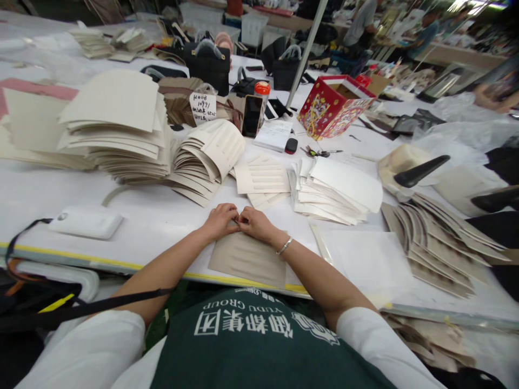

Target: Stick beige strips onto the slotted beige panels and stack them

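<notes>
A taupe sheet-like panel [248,258] with faint raised ridges lies at the table's near edge, right in front of my body. My left hand [221,221] is closed at the panel's far edge, thumb and fingers pinched together. Close beside it, my right hand [257,223] pinches the same edge, the fingertips of both hands nearly meeting. The small part of the edge between the fingers is mostly hidden. Just beyond my hands are cream pieces with slots [263,178]. To their right sits a stack of white sheets [338,189].
Stacks of cream panels [115,102] and curved ribbed panels [221,143] stand at left. A white box-shaped device [86,221] lies nearer me. Taupe pieces [432,243] fan out at right. Farther back are a phone [252,116], a red gift bag [330,108] and black handbags [208,67].
</notes>
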`<state>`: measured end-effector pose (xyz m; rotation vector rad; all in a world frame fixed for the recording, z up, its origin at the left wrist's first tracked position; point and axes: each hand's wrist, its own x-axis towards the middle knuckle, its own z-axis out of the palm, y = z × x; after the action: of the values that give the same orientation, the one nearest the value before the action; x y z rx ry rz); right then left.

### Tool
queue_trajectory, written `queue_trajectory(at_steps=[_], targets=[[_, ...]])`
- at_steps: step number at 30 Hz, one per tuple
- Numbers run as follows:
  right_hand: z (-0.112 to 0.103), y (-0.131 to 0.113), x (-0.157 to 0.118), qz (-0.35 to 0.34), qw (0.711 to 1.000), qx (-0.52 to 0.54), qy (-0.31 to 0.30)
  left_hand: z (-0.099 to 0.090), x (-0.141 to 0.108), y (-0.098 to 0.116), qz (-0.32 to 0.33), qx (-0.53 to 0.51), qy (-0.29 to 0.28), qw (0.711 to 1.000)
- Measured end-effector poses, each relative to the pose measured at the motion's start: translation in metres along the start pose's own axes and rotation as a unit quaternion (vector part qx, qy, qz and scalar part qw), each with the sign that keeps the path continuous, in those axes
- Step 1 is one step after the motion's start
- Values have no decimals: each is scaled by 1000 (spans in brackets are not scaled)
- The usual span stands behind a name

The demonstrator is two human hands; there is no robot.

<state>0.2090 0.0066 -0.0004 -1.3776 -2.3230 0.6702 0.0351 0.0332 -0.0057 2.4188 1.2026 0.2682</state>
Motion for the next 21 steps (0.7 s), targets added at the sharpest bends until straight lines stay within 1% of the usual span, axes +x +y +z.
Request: queue_trajectory(at_steps=[3,5,7,10,13,16,18,21], targets=[[-5,-1,-3,-28,999,36,-16,-2,-1,2,-5,14,-16,1000],[-10,-1,-5,-41,998,52,-13,-2,-2,3,-7,19,-18,1000],[-15,1,-7,-35,998,52,7,-1,-3,3,-5,19,-18,1000],[-19,4,-12,7,998,11,55,0,-3,5,-15,8,-17,1000],[-11,3,-26,46,995,-31,81,1,-1,12,-55,-3,-3,998],[3,-2,-43,47,992,-84,76,3,0,20,-88,2,12,996],[12,-5,-54,43,988,-131,72,3,0,23,-91,10,12,996],[19,-10,-63,45,979,-188,68,3,0,23,-85,17,8,996]])
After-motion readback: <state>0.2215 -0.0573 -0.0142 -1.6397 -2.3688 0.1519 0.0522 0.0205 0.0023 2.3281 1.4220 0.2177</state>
